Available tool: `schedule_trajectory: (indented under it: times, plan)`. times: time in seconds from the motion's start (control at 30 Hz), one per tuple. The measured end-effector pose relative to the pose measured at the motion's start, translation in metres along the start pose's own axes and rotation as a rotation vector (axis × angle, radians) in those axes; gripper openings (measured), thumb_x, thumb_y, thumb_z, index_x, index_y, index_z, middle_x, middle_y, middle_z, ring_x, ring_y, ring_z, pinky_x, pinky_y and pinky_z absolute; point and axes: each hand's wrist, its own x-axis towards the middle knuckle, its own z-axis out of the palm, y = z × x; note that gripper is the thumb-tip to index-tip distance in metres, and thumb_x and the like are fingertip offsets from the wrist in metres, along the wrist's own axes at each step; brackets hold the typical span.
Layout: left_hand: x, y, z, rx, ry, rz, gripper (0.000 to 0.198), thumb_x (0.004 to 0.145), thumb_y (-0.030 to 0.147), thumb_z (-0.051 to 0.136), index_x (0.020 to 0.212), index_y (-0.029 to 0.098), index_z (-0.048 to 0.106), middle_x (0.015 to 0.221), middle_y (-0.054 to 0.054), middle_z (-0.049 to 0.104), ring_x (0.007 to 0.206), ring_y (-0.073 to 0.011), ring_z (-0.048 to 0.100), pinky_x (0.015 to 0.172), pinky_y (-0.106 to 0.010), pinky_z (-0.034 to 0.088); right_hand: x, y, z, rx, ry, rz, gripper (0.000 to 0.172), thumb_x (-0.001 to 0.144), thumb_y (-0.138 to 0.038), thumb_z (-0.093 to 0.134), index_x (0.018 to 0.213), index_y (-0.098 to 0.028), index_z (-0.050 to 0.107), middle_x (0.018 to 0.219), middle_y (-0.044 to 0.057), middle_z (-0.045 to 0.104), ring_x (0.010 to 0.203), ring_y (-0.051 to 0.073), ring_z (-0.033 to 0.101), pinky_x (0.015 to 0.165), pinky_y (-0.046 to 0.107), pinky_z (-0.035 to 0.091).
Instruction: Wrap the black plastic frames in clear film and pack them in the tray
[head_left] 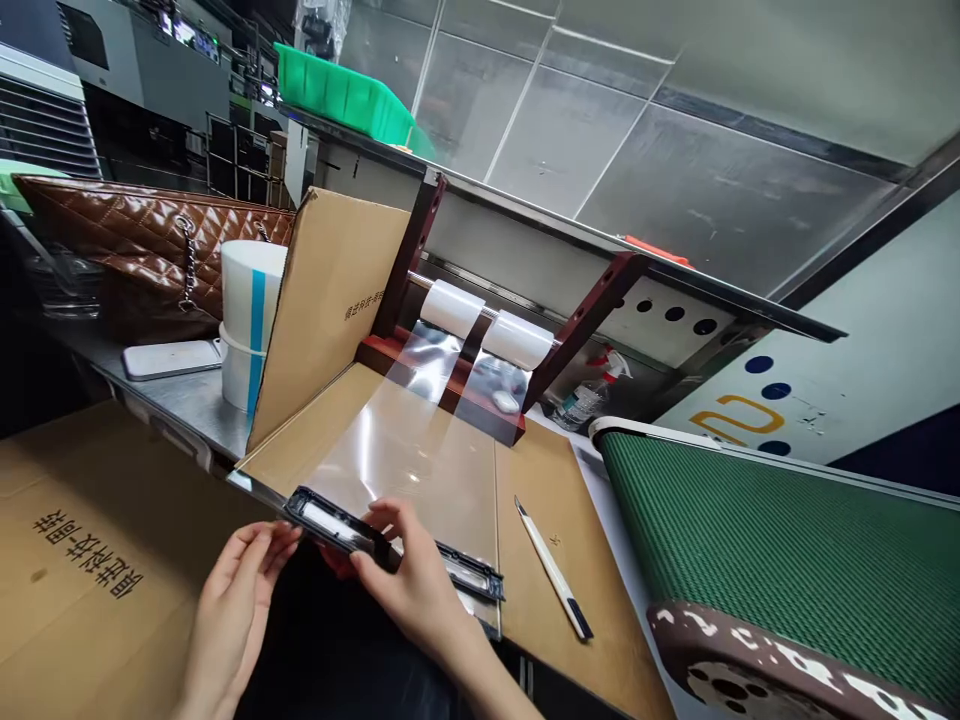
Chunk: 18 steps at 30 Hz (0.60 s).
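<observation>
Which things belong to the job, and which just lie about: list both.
Likely the job: black frame in the right hand, film rolls, clear film, white pen-like tool perhaps.
Seemingly lying about: brown bag, spray bottle, pale phone-like slab.

Smooth plastic frame (339, 528), glossy film (375, 440), matt cardboard (330, 290), shiny quilted bag (146, 237), rough belt (787, 545)

Shows moderate, cool lighting with streaked glare on the clear film (365, 450), glossy highlights on the brown bag (142, 228), dim upper-left machinery (165, 75), and wide-angle edge stretching.
</observation>
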Motion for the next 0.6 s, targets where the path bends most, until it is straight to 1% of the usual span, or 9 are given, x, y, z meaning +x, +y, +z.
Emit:
schedule_trajectory:
  times: [0.1,0.2,0.27,0.4,0.5,0.6]
  plan:
    - [-0.005,0.006,0.002,-0.002,-0.015,0.000,0.031,0.063,0.041,0.083,0.082,0.021,0.068,0.086,0.000,0.073,0.086,-0.0154,0.066,0.082,-0.020,0.055,-0.001,0.000,-0.001,0.009,0.018,0.006,0.043,0.073,-0.008,0.062,0.111,-0.021,0.048,0.101,0.003,0.064,0.089,0.018,0.060,0.083,0.033,0.050]
    - [-0.010,0.009,0.006,-0.003,-0.045,-0.009,0.032,0.067,0.039,0.081,0.091,0.021,0.069,0.090,0.001,0.072,0.086,-0.0145,0.065,0.083,-0.020,0.055,-0.003,0.002,0.002,-0.017,0.025,-0.019,0.041,0.074,-0.010,0.064,0.111,-0.021,0.049,0.102,0.004,0.064,0.091,0.018,0.061,0.085,0.034,0.050]
    - [-0.011,0.010,0.008,0.000,-0.062,-0.013,0.032,0.069,0.039,0.079,0.093,0.021,0.068,0.092,0.001,0.071,0.087,-0.0148,0.065,0.083,-0.022,0.056,-0.005,0.004,0.004,-0.026,0.035,-0.042,0.040,0.075,-0.011,0.064,0.111,-0.021,0.050,0.103,0.005,0.064,0.093,0.019,0.061,0.085,0.034,0.050]
    - [-0.009,0.007,0.007,0.008,-0.063,-0.001,0.028,0.068,0.037,0.081,0.085,0.020,0.067,0.087,0.000,0.072,0.084,-0.0143,0.065,0.083,-0.022,0.055,-0.007,0.006,0.006,-0.023,0.041,-0.074,0.040,0.076,-0.013,0.063,0.113,-0.021,0.050,0.106,0.006,0.063,0.095,0.019,0.061,0.085,0.034,0.050]
    - [-0.010,0.006,0.006,0.003,-0.045,0.021,0.024,0.067,0.036,0.081,0.080,0.022,0.066,0.081,0.003,0.071,0.080,-0.0122,0.065,0.082,-0.020,0.054,-0.007,0.004,0.004,0.027,0.027,-0.045,0.041,0.074,-0.012,0.063,0.112,-0.021,0.049,0.104,0.005,0.064,0.092,0.018,0.061,0.081,0.032,0.051]
    - [-0.013,0.009,0.005,0.002,-0.048,0.024,0.022,0.068,0.036,0.080,0.076,0.022,0.064,0.086,0.001,0.074,0.086,-0.0150,0.067,0.083,-0.021,0.055,-0.006,-0.001,-0.002,0.093,0.046,-0.008,0.038,0.073,-0.011,0.061,0.108,-0.022,0.048,0.099,0.003,0.065,0.087,0.017,0.062,0.078,0.031,0.051]
